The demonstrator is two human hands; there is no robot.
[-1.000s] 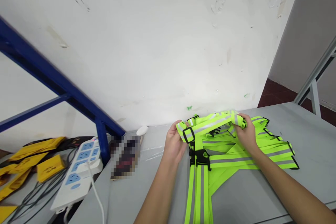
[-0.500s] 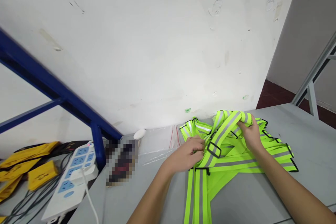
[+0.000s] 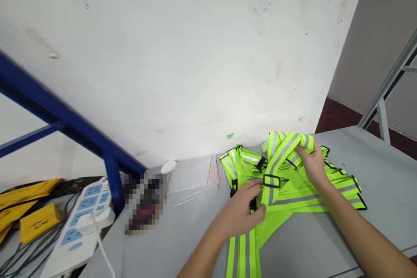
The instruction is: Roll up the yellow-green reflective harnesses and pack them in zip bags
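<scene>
A heap of neon-yellow reflective straps (image 3: 312, 197) with grey stripes and black buckles lies on the grey table. My right hand (image 3: 313, 166) grips a folded reflective strap (image 3: 284, 150) at its upper bend, lifted above the heap. Lower down on that strap is a black slider buckle (image 3: 271, 181). My left hand (image 3: 243, 209) is closed at the strap's left edge, fingertips by the slider and thumb beneath it. Part of a black clip (image 3: 253, 203) shows between its fingers. More straps (image 3: 243, 256) hang down toward the table's near side, partly behind my left hand.
Clear zip bags (image 3: 192, 173) with red seals lie by the wall, beside a white oval object (image 3: 168, 166) and a blurred-out item (image 3: 146, 204). At left are a blue metal frame (image 3: 112, 173), a white power strip (image 3: 78, 221), cables and yellow pieces (image 3: 39, 221).
My left hand has shifted right and slightly down, to the slider buckle, which now lies level instead of tilted. My right hand keeps its grip. The view has turned slightly.
</scene>
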